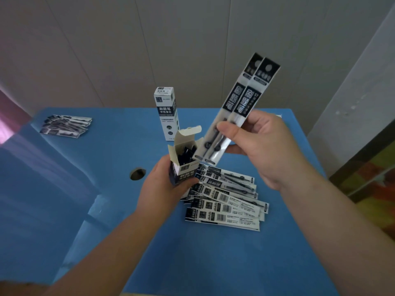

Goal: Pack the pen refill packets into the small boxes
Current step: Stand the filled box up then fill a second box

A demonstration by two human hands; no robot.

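Note:
My left hand (162,182) grips a small white and black box (183,159) upright above the blue table; its top flaps stand open and dark packets show inside. My right hand (267,146) pinches two long pen refill packets (237,110) side by side, tilted, with their lower ends just right of the box's open mouth. A fanned pile of several refill packets (226,199) lies on the table under my hands. A closed box (167,112) of the same kind stands upright behind.
The blue table (213,253) has a round hole (137,173) left of my left hand. Another small heap of packets (66,126) lies at the far left corner. A pale panelled wall rises behind the table, and the table's edge drops off at right.

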